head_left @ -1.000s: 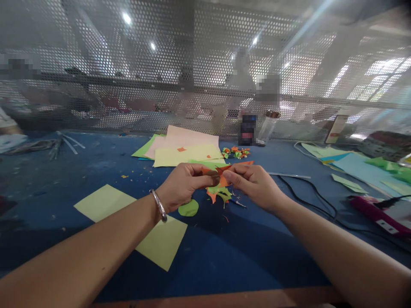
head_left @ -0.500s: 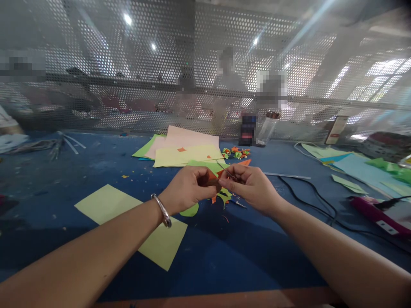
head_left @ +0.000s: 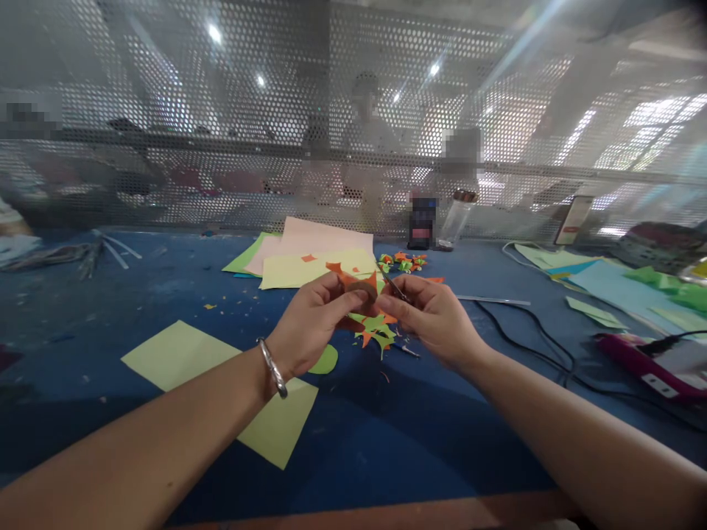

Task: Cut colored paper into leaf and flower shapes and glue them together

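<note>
My left hand [head_left: 309,320], with a silver bangle at the wrist, pinches a curved, jagged-edged orange paper piece [head_left: 353,278] between thumb and fingers. Close beside it, my right hand [head_left: 439,316] is closed around small dark scissors [head_left: 389,280]; a thin blade points up and left, and the handles are mostly hidden by the fingers. Beneath both hands lie green and orange paper scraps [head_left: 380,340]. A rounded green piece [head_left: 325,359] rests below my left hand. Pale green sheets [head_left: 180,352] lie partly under my left forearm.
Stacked coloured sheets [head_left: 325,237] lie behind my hands, near small orange and green paper pieces [head_left: 406,263]. A phone-like dark object [head_left: 423,224] and a clear bottle [head_left: 457,221] stand against the perforated screen. Right are black cables [head_left: 538,331] and a magenta power strip [head_left: 635,361].
The orange paper has been turned and raised in my left hand, so more of its jagged edge shows. The scissors are now slightly apart from it. The view has shifted a little.
</note>
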Motion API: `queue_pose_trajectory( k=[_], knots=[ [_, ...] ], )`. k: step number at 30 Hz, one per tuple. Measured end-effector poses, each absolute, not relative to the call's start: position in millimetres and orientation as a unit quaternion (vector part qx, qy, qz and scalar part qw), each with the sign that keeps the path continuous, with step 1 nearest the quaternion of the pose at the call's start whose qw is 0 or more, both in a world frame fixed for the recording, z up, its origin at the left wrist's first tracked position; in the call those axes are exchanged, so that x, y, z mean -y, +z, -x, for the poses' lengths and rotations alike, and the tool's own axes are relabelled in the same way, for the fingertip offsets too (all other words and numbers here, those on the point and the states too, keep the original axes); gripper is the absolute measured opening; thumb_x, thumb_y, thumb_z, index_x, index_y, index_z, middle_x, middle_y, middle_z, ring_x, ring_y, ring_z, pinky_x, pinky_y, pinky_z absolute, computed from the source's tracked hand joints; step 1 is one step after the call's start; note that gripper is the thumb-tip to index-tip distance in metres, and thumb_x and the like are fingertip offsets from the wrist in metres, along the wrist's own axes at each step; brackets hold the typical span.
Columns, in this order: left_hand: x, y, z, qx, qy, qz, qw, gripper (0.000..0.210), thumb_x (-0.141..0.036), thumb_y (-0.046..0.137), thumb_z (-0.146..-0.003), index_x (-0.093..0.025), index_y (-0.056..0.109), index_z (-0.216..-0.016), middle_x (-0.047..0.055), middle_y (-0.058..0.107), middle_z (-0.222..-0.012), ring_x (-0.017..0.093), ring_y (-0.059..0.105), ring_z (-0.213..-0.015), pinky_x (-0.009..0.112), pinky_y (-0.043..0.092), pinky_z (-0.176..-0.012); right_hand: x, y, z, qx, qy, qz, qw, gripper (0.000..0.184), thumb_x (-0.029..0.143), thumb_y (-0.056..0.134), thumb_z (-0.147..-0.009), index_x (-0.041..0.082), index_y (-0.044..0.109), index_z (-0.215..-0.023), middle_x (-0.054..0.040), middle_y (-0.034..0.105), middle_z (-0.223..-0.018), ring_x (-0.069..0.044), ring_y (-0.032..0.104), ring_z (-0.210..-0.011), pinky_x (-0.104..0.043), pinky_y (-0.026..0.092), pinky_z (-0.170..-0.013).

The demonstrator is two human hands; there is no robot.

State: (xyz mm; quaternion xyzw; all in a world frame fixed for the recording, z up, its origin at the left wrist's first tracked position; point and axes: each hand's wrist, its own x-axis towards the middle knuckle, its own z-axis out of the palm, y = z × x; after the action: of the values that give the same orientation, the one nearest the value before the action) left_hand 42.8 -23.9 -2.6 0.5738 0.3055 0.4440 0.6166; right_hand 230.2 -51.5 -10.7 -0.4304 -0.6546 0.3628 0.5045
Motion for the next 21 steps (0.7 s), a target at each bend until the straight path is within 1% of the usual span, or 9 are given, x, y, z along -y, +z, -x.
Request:
queue_pose_trajectory(
  k=[4, 9, 15, 17, 21],
  knots=[
    [23.4, 0.6, -42.3, -0.322, 0.472, -0.572, 0.588, 0.014, -0.028, 0.076, -0.082, -0.019, 0.068, -0.089, 0.003, 0.074, -0.087, 0.016, 0.071, -0.080, 0.025, 0.051, -0.067, 50.1, -12.7, -231.7, 0.654, 0.379, 0.419, 0.503, 0.045, 0.063, 0.060, -0.090, 0.018, 0.064, -0.088, 0.0065, 0.034, -0.060, -0.009, 0.025, -0.051, -0.025, 0.021, -0.046],
    [26.4, 3.2, -43.1, -0.297, 0.470, -0.559, 0.615, 0.014, -0.026, 0.078, -0.081, -0.017, 0.070, -0.089, 0.005, 0.077, -0.089, 0.018, 0.073, -0.086, 0.029, 0.054, -0.078, 50.3, -14.5, -230.6, 0.676, 0.366, 0.429, 0.474, 0.048, 0.065, 0.057, -0.091, 0.019, 0.057, -0.077, 0.0060, 0.036, -0.059, -0.009, 0.027, -0.051, -0.025, 0.022, -0.046],
    [28.5, 2.3, -43.8, -0.262, 0.451, -0.572, 0.633, 0.015, -0.027, 0.079, -0.081, -0.017, 0.073, -0.091, 0.004, 0.077, -0.091, 0.017, 0.074, -0.083, 0.033, 0.056, -0.088, 51.1, -14.5, -231.5, 0.683, 0.378, 0.417, 0.464, 0.047, 0.062, 0.056, -0.094, 0.019, 0.057, -0.077, 0.0078, 0.028, -0.058, -0.008, 0.022, -0.050, -0.025, 0.021, -0.047],
    [27.8, 1.3, -43.9, -0.250, 0.455, -0.575, 0.633, 0.015, -0.027, 0.079, -0.080, -0.017, 0.072, -0.089, 0.003, 0.077, -0.089, 0.017, 0.074, -0.082, 0.034, 0.057, -0.089, 51.2, -13.8, -232.5, 0.688, 0.375, 0.418, 0.459, 0.047, 0.062, 0.056, -0.094, 0.019, 0.056, -0.075, 0.0079, 0.027, -0.057, -0.008, 0.022, -0.050, -0.024, 0.020, -0.047],
    [25.2, -1.5, -44.0, -0.239, 0.462, -0.581, 0.626, 0.019, -0.029, 0.080, -0.079, -0.016, 0.072, -0.089, 0.004, 0.077, -0.087, 0.018, 0.074, -0.079, 0.034, 0.058, -0.086, 51.6, -12.4, -233.4, 0.691, 0.369, 0.426, 0.453, 0.049, 0.062, 0.055, -0.094, 0.019, 0.051, -0.071, 0.0079, 0.028, -0.057, -0.007, 0.023, -0.049, -0.024, 0.020, -0.046]
  ],
)
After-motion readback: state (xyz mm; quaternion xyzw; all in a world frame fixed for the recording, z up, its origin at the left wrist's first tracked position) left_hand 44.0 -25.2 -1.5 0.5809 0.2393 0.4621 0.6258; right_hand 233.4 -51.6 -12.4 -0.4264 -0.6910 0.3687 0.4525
